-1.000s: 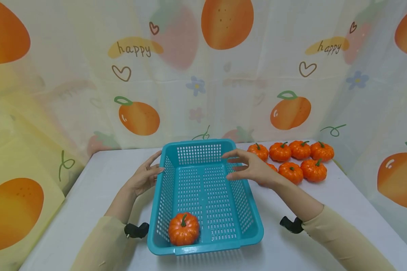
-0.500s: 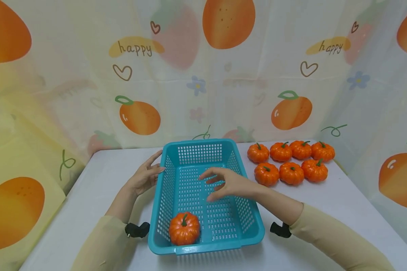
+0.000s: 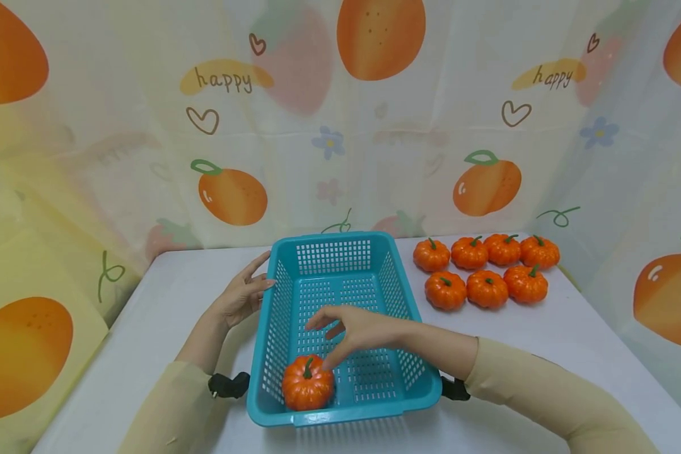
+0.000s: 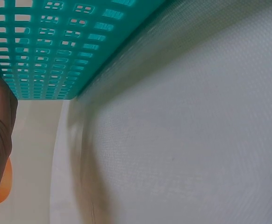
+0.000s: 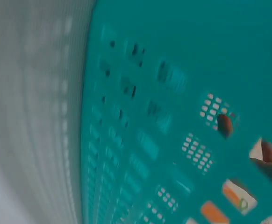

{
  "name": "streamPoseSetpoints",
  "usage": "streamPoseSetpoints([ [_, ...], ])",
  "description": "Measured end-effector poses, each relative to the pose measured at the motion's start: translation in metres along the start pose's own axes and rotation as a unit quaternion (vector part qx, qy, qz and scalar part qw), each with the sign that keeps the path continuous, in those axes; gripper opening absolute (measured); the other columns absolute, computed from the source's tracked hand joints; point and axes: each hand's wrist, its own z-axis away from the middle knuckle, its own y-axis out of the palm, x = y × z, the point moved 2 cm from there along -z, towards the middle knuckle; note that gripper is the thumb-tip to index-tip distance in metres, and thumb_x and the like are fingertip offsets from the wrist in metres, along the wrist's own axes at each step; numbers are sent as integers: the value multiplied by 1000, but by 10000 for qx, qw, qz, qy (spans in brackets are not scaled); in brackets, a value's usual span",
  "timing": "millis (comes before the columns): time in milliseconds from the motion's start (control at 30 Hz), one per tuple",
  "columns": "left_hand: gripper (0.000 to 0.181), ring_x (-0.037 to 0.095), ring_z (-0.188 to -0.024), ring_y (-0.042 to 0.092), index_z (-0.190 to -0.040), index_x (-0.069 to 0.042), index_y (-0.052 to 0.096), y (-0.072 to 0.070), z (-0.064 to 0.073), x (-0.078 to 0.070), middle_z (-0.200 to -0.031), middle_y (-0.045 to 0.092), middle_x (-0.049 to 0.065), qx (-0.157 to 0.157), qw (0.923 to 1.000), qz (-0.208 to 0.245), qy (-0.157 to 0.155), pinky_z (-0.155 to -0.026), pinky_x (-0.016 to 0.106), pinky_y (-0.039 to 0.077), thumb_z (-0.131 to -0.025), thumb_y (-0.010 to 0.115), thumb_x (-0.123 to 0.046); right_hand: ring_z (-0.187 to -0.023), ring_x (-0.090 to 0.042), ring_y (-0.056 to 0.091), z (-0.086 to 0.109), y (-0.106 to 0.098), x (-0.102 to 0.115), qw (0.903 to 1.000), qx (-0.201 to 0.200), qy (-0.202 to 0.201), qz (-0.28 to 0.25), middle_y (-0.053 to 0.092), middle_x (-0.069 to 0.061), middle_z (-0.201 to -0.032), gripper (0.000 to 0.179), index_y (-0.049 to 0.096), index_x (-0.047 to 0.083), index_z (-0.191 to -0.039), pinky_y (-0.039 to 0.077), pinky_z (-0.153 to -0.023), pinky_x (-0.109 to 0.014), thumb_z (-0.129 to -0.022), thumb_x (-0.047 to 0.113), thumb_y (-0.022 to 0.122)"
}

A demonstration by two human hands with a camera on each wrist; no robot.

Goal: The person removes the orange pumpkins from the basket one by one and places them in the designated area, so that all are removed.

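Note:
A teal perforated plastic basket [image 3: 349, 417] stands in the middle of the white table, and one small orange pumpkin [image 3: 305, 391] with a green stem sits in its near left corner. My left hand [image 3: 241, 297] rests against the basket's left side, thumb by the rim and fingers fairly straight along the outside. Over the basket, my right hand [image 3: 366, 329] is spread with a gap between thumb and fingers. Its thumb tip overlaps the pumpkin's right edge; whether they touch I cannot tell. The right wrist view shows mostly the basket's outer wall [image 5: 122, 154], blurred.
Several more orange pumpkins [image 3: 487, 290] lie in two rows on the table at the back right, beyond the basket's right side. A fruit-patterned curtain [image 3: 374, 151] hangs behind the table [image 3: 164, 296]. Black wrist bands [image 3: 229, 386] are worn at the sleeve ends.
My right hand has moved left and toward me, from the basket's right rim to just above the pumpkin inside. The left hand, basket and pumpkins have stayed in place.

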Motion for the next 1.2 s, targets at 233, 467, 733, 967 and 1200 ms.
streamPoseSetpoints([
  [233,78,10,-83,72,-160,-25,7,-1,-2,0,-116,61,1,48,10000,-21,11,-78,27,61,-100,53,-6,-128,-36,53,-8,15,-8,9995,247,178,-13,49,-13,-146,65,53,18,-137,57,-95,-43,-78,18,80],
  [467,78,10,-84,72,-160,-25,6,0,-2,0,-117,61,1,53,10000,-70,30,-79,27,61,-100,53,-7,-127,-24,55,-9,22,-12,9961,466,143,742,49,-7,-148,74,47,19,-144,55,-99,-36,-78,21,82],
  [733,77,10,-84,71,-160,-26,8,-1,-1,2,-116,60,0,58,9999,-86,56,-80,27,61,-100,52,-6,-126,-8,49,-10,30,-16,9843,701,5,1619,52,4,-144,83,42,21,-148,48,-107,-31,-77,28,84],
  [967,78,11,-86,72,-160,-27,7,-2,-1,2,-119,60,0,39,9999,-153,64,-82,29,61,-100,54,-8,-117,-4,52,-9,31,-14,9831,656,52,1709,55,5,-138,76,43,24,-145,50,-102,-26,-80,26,82],
  [1200,77,10,-85,71,-160,-25,7,-1,-1,1,-117,58,2,98,9999,-31,64,-80,27,61,-100,52,-6,-109,-3,54,-9,25,-14,9872,394,19,1546,58,4,-131,70,49,24,-138,52,-95,-21,-77,24,83],
])
